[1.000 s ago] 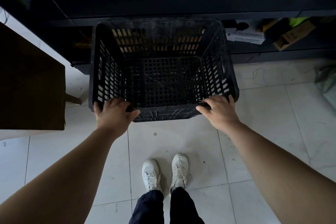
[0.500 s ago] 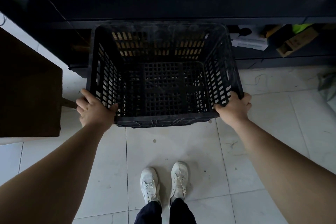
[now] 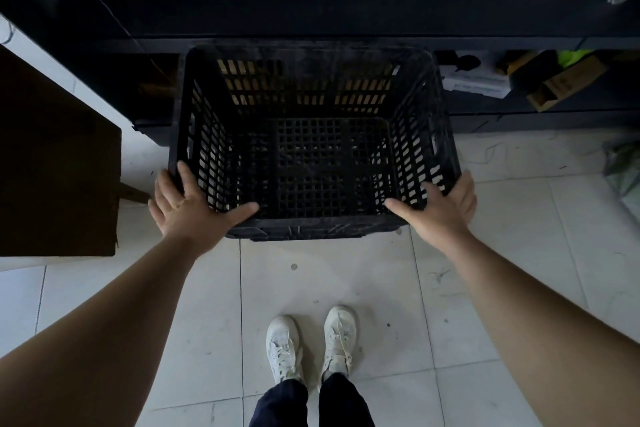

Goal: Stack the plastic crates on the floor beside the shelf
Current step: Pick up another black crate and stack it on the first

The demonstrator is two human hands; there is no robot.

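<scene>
- Since half a second ago our hands are uncurling: they were clutching the near corners of the crate (image 3: 311,163), and now they are lying spread over those corners.
- Our left hand (image 3: 192,206) is resting on the seven o'clock corner, fingers wide and straight, thumb stretching along the near rim, gripping nothing.
- Our right hand (image 3: 441,206) is doing the same at the five o'clock corner, fingers wide, thumb pointing inward.
- We are seeing the crate sitting upright at twelve o'clock from our shoes (image 3: 284,347), its far wall close against the shelf (image 3: 311,42). We cannot tell whether another crate lies beneath it.
- We are judging the set-down to be ending and the release beginning.
- Next we are likely needing to lift both palms clear without nudging the crate, then look for another; none is showing on the floor (image 3: 329,288).
</scene>
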